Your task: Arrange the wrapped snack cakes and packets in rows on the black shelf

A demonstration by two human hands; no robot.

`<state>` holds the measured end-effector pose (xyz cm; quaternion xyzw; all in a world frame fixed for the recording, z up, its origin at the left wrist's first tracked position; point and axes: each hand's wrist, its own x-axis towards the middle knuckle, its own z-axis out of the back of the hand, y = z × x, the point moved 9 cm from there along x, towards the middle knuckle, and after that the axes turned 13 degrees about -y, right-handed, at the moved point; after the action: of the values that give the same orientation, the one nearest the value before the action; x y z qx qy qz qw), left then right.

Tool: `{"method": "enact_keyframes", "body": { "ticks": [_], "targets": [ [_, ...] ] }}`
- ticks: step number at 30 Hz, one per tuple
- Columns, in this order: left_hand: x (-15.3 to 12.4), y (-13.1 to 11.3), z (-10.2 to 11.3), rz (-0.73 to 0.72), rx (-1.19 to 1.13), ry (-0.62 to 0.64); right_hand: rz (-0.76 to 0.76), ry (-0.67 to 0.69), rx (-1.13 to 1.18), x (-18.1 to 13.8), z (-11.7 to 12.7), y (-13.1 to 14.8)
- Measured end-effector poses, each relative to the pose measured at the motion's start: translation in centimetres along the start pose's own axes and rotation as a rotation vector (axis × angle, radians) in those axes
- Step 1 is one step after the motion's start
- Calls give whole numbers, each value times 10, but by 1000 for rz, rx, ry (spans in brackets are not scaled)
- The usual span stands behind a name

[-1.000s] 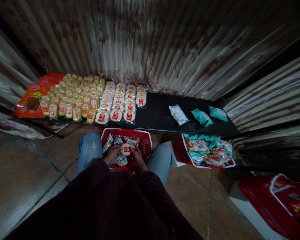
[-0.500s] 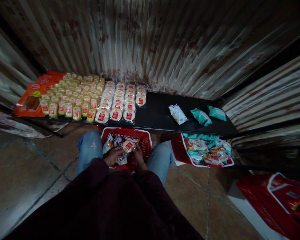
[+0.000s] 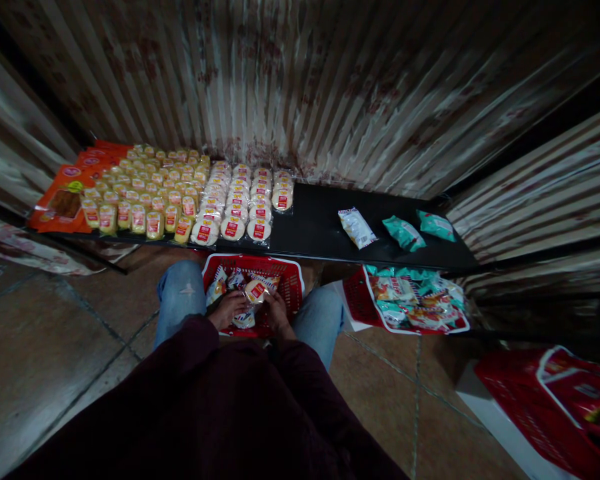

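A red basket (image 3: 291,287) of wrapped snacks rests on my lap between my knees. Both hands are inside it. My left hand (image 3: 229,308) and my right hand (image 3: 276,309) are closed on the two sides of a round pale bun packet with a red label (image 3: 255,291), held just above the other packets in the basket. On the low black shelf (image 3: 320,230) in front, rows of the same round bun packets (image 3: 240,203) lie beside rows of small yellow packets (image 3: 145,190).
Orange packets (image 3: 63,200) lie at the shelf's left end; a white packet (image 3: 357,228) and two teal packets (image 3: 404,233) lie at its right. A second red basket (image 3: 363,303) of mixed snacks sits on the floor, another red basket (image 3: 545,393) far right. Corrugated metal wall behind.
The bun packet between my hands has been lifted and tilted a little toward the shelf. My hands stayed inside the basket.
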<state>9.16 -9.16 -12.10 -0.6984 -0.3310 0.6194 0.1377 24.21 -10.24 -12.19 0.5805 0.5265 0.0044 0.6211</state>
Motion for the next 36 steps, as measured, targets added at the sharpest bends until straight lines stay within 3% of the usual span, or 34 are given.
{"method": "enact_keyframes", "body": {
  "ticks": [3,8,13,17,22,28,32,36],
  "targets": [
    [1,-10,3,-33,1,-59,-1,-15,-44,2,3,-2],
    [7,-31,7,-108,3,-183,-26,73,-151,-4,-5,-6],
    [9,-40,6,-145,-51,-164,-18,80,-159,-8,-9,-6],
    [5,-28,9,-76,-24,-144,36,-11,-103,2,2,-4],
    [-4,-12,4,21,17,-118,203,-55,-106,11,11,7],
    [-11,-10,-18,94,-103,69,583,113,-388,-4,-8,30],
    [-4,-8,-11,109,-173,-4,817,215,-589,-21,-22,32],
    [2,-7,-2,80,-184,-79,866,253,-709,-25,-27,20]
  ]
}}
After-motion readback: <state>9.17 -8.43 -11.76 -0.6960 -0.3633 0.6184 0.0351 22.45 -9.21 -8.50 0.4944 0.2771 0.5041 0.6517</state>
